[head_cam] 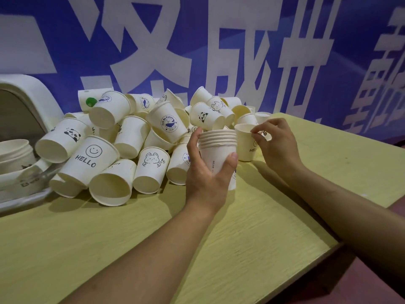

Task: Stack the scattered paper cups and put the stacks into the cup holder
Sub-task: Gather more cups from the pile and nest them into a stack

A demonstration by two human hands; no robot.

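On the yellow-green table (219, 249), near the middle of the view, the left hand (206, 172) grips a stack (218, 150) of nested white cups, fingers curled round its far-left side and the thumb pressed on the near-right wall. The stack stands upright with its open end up; several rolled rims show one above another at the top, and its base is at or just above the tabletop, though I cannot tell which.

Just right of the stack, touching it or nearly so, a single cup (245, 142) stands upright with "HELLO" partly showing on its wall. The right hand (276, 145) pinches this cup at its right rim between thumb and fingertips, the other fingers curled above.

Left of and behind the stack lies a pile (122, 139) of loose cups, most tipped on their sides with mouths facing near, heaped over one another up to the far wall. Prints on them include a smiley with "HELLO", pandas, a rabbit and a whale badge. One cup far left in the pile carries a green dot (91, 102).

At the left edge sits the holder (32, 102), a white rounded housing with a dark opening; nested cups (15, 152) lie in its lower near part. A blue banner (197, 40) with large white characters covers the wall behind.
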